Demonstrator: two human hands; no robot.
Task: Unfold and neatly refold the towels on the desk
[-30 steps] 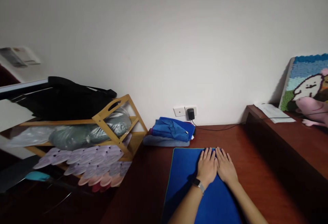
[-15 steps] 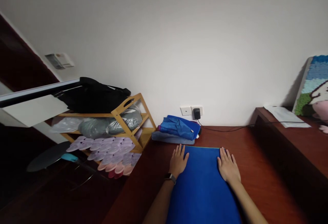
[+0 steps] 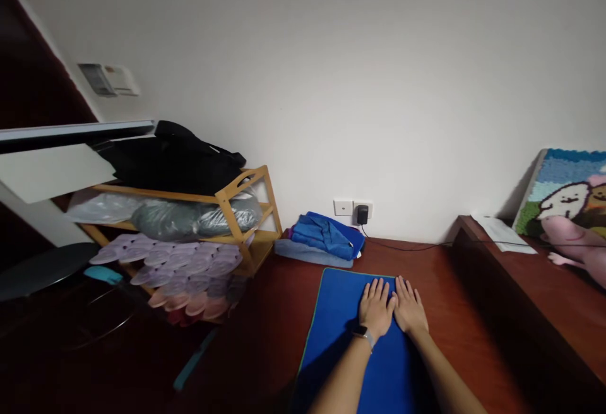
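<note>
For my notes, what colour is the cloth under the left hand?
The cloth is blue, edged green; see the head view.

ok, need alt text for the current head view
Left hand and right hand lie backs up, side by side, at the far end of a blue cloth on a red-brown table. A pile of blue fabric sits beyond the cloth; a wooden rack stands to the left.

L hand (image 3: 376, 310) flat, palm down, R hand (image 3: 410, 307) ditto, just beside it, arms (image 3: 344, 373) stretched fwd
</note>
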